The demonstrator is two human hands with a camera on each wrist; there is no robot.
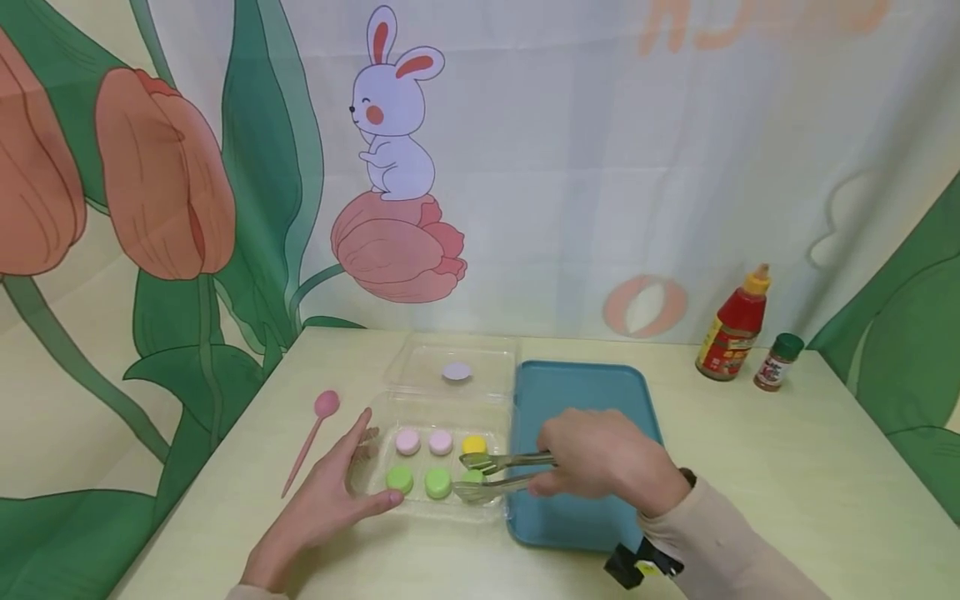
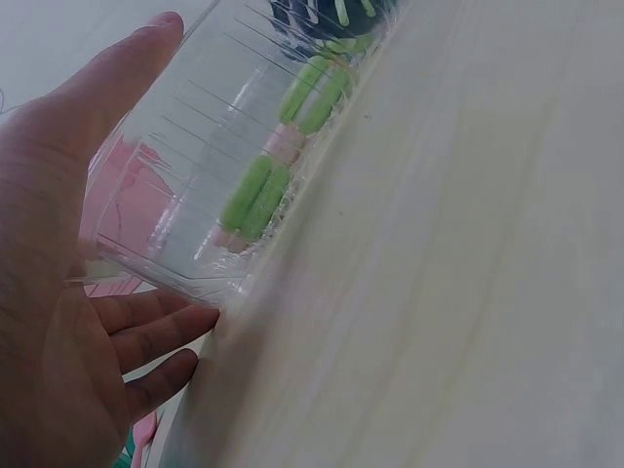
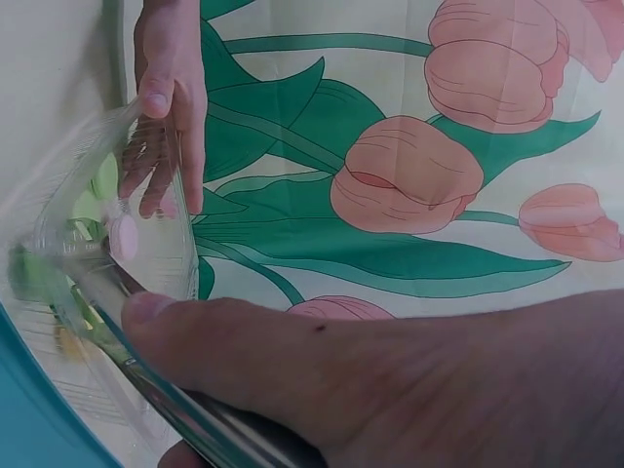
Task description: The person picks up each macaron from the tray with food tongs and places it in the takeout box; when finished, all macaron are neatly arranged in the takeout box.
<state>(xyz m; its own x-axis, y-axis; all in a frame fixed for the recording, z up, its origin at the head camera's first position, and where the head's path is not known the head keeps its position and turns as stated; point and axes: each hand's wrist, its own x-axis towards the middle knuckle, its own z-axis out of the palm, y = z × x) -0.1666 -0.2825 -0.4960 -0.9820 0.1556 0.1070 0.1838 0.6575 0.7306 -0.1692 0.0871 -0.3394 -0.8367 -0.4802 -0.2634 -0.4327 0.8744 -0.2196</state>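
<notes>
A clear plastic box [image 1: 495, 408] with its lid folded back holds macarons in two rows. At the back are two pink macarons [image 1: 423, 442] and a yellow macaron [image 1: 474, 445]; three green macarons [image 1: 438, 482] fill the front row. My left hand [image 1: 330, 492] holds the box by its left side, thumb at the front corner. Metal tongs [image 1: 517, 459] are gripped in my right hand [image 1: 600, 454]. Their spread tips reach over the box's right end, around the rightmost green macaron; whether they touch it I cannot tell. In the right wrist view, my thumb presses along the tongs [image 3: 185, 409].
A blue tray [image 1: 577, 525] lies right of the box, under my right hand. Left of the box is a pink spoon [image 1: 311, 433]. A red sauce bottle [image 1: 733, 329] and a small green-capped jar [image 1: 778, 362] stand at the back right, before a printed curtain [image 1: 525, 167].
</notes>
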